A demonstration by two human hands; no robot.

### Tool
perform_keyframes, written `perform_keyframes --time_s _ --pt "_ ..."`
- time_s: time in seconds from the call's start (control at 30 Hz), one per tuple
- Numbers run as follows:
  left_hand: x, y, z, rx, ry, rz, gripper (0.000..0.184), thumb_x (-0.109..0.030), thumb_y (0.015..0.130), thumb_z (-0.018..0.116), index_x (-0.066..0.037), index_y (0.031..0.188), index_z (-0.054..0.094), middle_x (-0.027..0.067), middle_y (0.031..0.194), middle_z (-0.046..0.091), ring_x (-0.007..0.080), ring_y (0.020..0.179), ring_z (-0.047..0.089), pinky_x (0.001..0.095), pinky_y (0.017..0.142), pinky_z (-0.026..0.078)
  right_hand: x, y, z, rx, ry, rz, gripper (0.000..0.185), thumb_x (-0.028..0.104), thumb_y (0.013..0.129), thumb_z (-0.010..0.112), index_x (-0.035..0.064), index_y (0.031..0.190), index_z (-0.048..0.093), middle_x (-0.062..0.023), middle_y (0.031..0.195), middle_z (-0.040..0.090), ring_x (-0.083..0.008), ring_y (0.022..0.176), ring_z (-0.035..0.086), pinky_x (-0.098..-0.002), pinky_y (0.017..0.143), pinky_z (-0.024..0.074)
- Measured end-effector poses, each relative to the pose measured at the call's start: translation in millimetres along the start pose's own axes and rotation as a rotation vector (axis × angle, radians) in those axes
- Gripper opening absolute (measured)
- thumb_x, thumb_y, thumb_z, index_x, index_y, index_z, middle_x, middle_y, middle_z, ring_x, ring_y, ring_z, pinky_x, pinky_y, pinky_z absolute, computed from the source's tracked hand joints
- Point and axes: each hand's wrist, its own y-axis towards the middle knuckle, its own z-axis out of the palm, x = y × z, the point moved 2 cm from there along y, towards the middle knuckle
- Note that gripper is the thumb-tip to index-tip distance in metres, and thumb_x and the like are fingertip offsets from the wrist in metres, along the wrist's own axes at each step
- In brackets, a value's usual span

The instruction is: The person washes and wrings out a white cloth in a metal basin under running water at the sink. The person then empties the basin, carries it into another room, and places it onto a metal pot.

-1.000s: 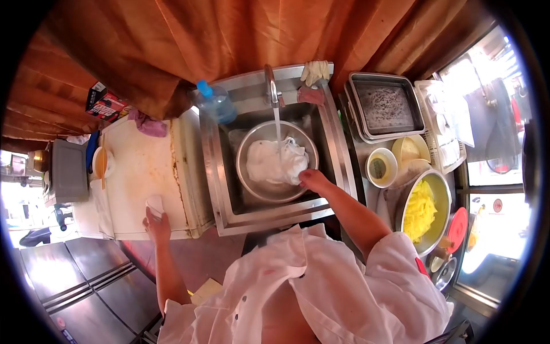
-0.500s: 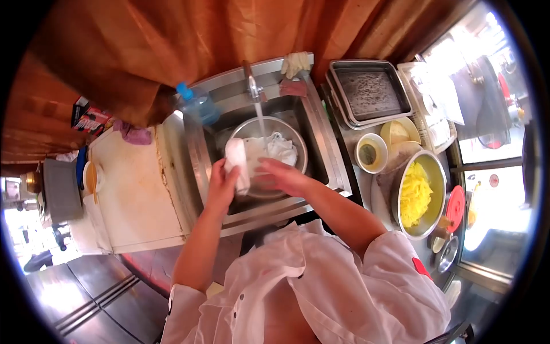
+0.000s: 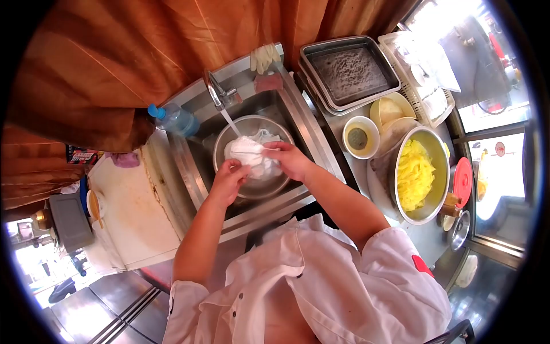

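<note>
Over a round metal basin (image 3: 287, 127) in the sink, my two hands hold a bunched white cloth (image 3: 245, 148). The fingers of my left hand (image 3: 230, 180) pinch its lower left side. On the right, my right hand (image 3: 287, 160) grips its edge between thumb and fingers. Water runs from the tap (image 3: 219, 94) onto the cloth. More white fabric shows behind it in the basin, and I cannot tell whether it is a separate piece.
A blue-capped bottle (image 3: 177, 120) stands on the sink's left rim. Gloves (image 3: 264, 58) and a pink cloth (image 3: 268, 82) lie at the back edge. To the right are stacked metal trays (image 3: 352, 71), a small bowl (image 3: 361, 137) and a large bowl of yellow shreds (image 3: 415, 175).
The cloth was a narrow upright bundle in my left hand; now it is spread wider under the water. My right hand, loose before, has taken hold of it. The view has shifted and turned.
</note>
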Motion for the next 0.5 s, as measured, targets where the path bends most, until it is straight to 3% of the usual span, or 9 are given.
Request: perform_keyframes --time_s 0.07,0.13,0.2,0.23,0.3,0.37,0.43,0.47,0.5 --pt "0 -8 0 -0.036 0.014 0.009 0.043 -0.007 0.086 0.077 -0.006 0.120 0.050 0.0057 0.101 0.063 0.0134 0.082 0.059 0.0279 0.070 0.048 6 -3 -4 0.071 0.259 0.053 0.044 0.006 0.090 0.070 0.0046 0.132 0.059 -0.0083 0.119 0.068 -0.0227 0.109 0.065 -0.0345 0.090 0.0517" --pt "0 -10 0 -0.068 0.022 0.022 0.047 -0.007 0.086 0.077 -0.004 0.124 0.050 0.0065 0.101 0.063 0.0140 0.083 0.060 0.0288 0.072 0.049 9 -9 -2 0.108 0.235 0.039 0.043 0.006 0.089 0.070 0.0042 0.131 0.060 -0.0090 0.119 0.068 -0.0220 0.109 0.065 -0.0344 0.090 0.0516" --pt "3 -10 -4 -0.166 0.272 0.121 0.061 -0.005 0.082 0.079 -0.004 0.134 0.045 0.0108 0.109 0.060 0.0177 0.089 0.062 0.0288 0.075 0.052 7 -12 3 0.158 0.203 0.036 0.042 0.005 0.089 0.069 0.0038 0.130 0.061 -0.0097 0.119 0.068 -0.0214 0.109 0.065 -0.0343 0.091 0.0514" --pt "8 -10 -4 -0.187 0.266 0.127 0.061 -0.005 0.082 0.079 -0.004 0.134 0.045 0.0108 0.109 0.060 0.0177 0.089 0.062 0.0288 0.075 0.052 7 -11 4 0.090 0.009 -0.049 0.041 0.006 0.089 0.069 0.0033 0.129 0.062 -0.0099 0.118 0.068 -0.0201 0.108 0.064 -0.0332 0.090 0.0511" --pt "5 -11 11 -0.224 0.835 0.606 0.079 -0.009 0.076 0.082 -0.006 0.143 0.038 0.0181 0.130 0.051 0.0271 0.099 0.063 0.0361 0.088 0.054 17 -15 15 0.031 -0.325 -0.185 0.039 0.011 0.088 0.073 0.0027 0.125 0.064 -0.0093 0.113 0.068 -0.0159 0.104 0.063 -0.0304 0.089 0.0504" --pt "-2 -11 16 -0.313 1.164 0.969 0.080 -0.011 0.071 0.083 -0.007 0.141 0.044 0.0237 0.140 0.040 0.0366 0.108 0.061 0.0422 0.099 0.051 21 -12 25 0.015 -0.626 -0.290 0.035 0.019 0.086 0.079 0.0039 0.116 0.068 -0.0053 0.093 0.068 -0.0124 0.084 0.062 -0.0299 0.075 0.0513" --pt "1 -11 18 -0.269 1.200 0.644 0.076 -0.016 0.070 0.082 -0.008 0.139 0.049 0.0210 0.133 0.050 0.0395 0.120 0.054 0.0466 0.099 0.050 27 -9 28 0.013 -0.841 -0.442 0.027 0.018 0.087 0.078 0.0050 0.109 0.070 -0.0034 0.073 0.065 -0.0078 0.068 0.060 -0.0278 0.062 0.0498" --pt "2 -9 13 -0.320 1.200 0.637 0.076 -0.016 0.070 0.082 -0.008 0.139 0.049 0.0210 0.133 0.050 0.0395 0.120 0.054 0.0466 0.099 0.050 26 -9 30 -0.031 -0.873 -0.518 0.026 0.017 0.086 0.078 0.0040 0.108 0.071 -0.0075 0.077 0.069 -0.0103 0.068 0.063 -0.0291 0.065 0.0515" --pt "3 -4 11 -0.225 1.212 0.682 0.073 -0.016 0.071 0.081 -0.008 0.137 0.051 0.0199 0.132 0.052 0.0393 0.121 0.055 0.0454 0.099 0.050 34 -14 36 -0.047 -0.965 -0.630 0.024 0.016 0.085 0.078 0.0032 0.105 0.072 -0.0117 0.083 0.073 -0.0152 0.071 0.067 -0.0308 0.068 0.0536"
